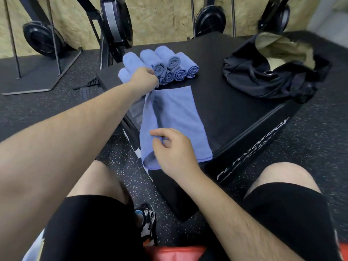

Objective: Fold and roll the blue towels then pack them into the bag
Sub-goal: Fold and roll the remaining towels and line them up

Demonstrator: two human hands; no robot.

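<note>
A flat blue towel [178,117] lies lengthwise on a black box [235,102], its near end hanging over the box's front corner. My left hand [144,78] pinches the towel's far left corner and lifts that edge off the box. My right hand [174,149] pinches the towel's left edge near the front end. Behind the left hand, several rolled blue towels [169,66] are stacked in a pile at the back of the box. A black bag [263,78] with a tan lining sits open on the box's right side.
The box stands on a dark speckled rubber floor [113,159]. Black exercise machines [113,25] stand along the chipboard wall behind. My knees in black shorts flank the box's near corner; a shoe [147,219] and something red [175,253] lie below.
</note>
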